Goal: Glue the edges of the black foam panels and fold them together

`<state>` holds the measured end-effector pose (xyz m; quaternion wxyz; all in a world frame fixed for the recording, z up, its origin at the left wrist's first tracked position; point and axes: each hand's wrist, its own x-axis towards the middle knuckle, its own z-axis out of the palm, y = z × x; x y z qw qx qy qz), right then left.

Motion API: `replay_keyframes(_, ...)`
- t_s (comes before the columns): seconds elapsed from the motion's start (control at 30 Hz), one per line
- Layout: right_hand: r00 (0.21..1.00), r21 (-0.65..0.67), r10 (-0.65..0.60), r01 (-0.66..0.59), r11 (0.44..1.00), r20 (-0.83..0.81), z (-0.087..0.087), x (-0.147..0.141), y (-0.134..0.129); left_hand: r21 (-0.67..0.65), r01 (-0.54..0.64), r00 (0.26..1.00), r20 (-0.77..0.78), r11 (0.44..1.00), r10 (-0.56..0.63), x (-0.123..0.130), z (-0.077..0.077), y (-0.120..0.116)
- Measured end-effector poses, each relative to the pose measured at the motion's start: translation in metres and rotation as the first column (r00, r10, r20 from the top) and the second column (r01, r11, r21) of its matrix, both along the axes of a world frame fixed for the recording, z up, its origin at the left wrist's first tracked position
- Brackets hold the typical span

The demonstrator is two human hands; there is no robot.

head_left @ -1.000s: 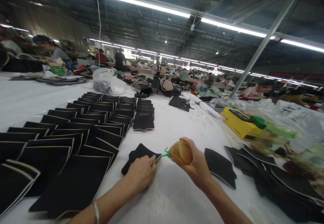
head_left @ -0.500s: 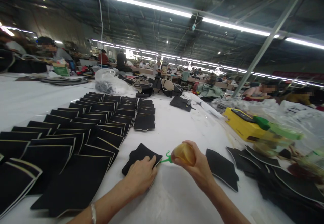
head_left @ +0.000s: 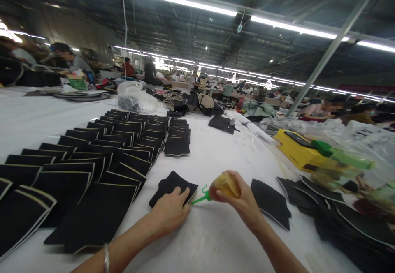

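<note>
A black panel [head_left: 174, 183] with a pale edge lies flat on the white table, its right edge facing the nozzle. My left hand [head_left: 171, 211] holds it down from the near side, fingertips pressed on top near that edge; the thumb's exact position is hard to make out. In my right hand [head_left: 243, 201] is a squeeze bottle [head_left: 226, 186] of amber liquid, tilted sideways with the fingers wrapped around it. Its green nozzle [head_left: 201, 199] points left, with the tip beside the panel's right edge. A small green hook curls above the nozzle.
Overlapping rows of black panels [head_left: 92, 203] cover the left side. To the right lie a single black panel [head_left: 271, 203] and a loose pile of others [head_left: 348, 223]. Beyond them stand a yellow box [head_left: 300, 153] and clear plastic bags [head_left: 348, 131]. Several people work in the background.
The nozzle tip has moved slightly left and toward me along the panel's edge, and the bottle has tilted a little. My left hand stays on the panel. The view has shifted slightly.
</note>
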<state>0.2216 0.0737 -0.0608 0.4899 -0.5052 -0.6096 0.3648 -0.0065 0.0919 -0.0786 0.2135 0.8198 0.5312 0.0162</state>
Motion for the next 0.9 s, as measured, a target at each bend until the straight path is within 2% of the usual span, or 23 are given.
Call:
replay_keyframes(0.17, 0.998, -0.007, -0.046, 0.046, 0.999, -0.032, -0.001, 0.002, 0.001, -0.073, 0.050, 0.997, 0.067, 0.996, -0.045, -0.006, 0.003, 0.002)
replay_keyframes(0.33, 0.997, -0.037, 0.033, -0.036, 0.999, -0.074, -0.004, 0.001, -0.002, -0.089, 0.052, 0.994, 0.096, 0.995, -0.044, -0.008, 0.005, 0.001)
replay_keyframes(0.5, 0.998, -0.015, -0.043, 0.042, 0.999, -0.054, -0.009, 0.003, -0.001, -0.100, 0.060, 0.996, 0.076, 0.993, -0.052, -0.007, 0.008, -0.001)
replay_keyframes(0.7, 0.988, -0.081, 0.071, -0.083, 0.993, -0.140, -0.009, -0.005, -0.015, -0.089, 0.083, 0.995, 0.054, 0.993, -0.078, -0.007, 0.007, 0.000)
replay_keyframes(0.83, 0.988, -0.055, 0.033, -0.041, 0.998, -0.151, -0.008, -0.005, -0.019, -0.078, 0.078, 0.996, 0.046, 0.994, -0.075, -0.008, 0.005, -0.001)
replay_keyframes(0.9, 0.982, -0.074, 0.051, -0.065, 0.995, -0.183, -0.009, -0.005, -0.021, -0.082, 0.077, 0.996, 0.039, 0.994, -0.074, -0.008, 0.005, -0.001)
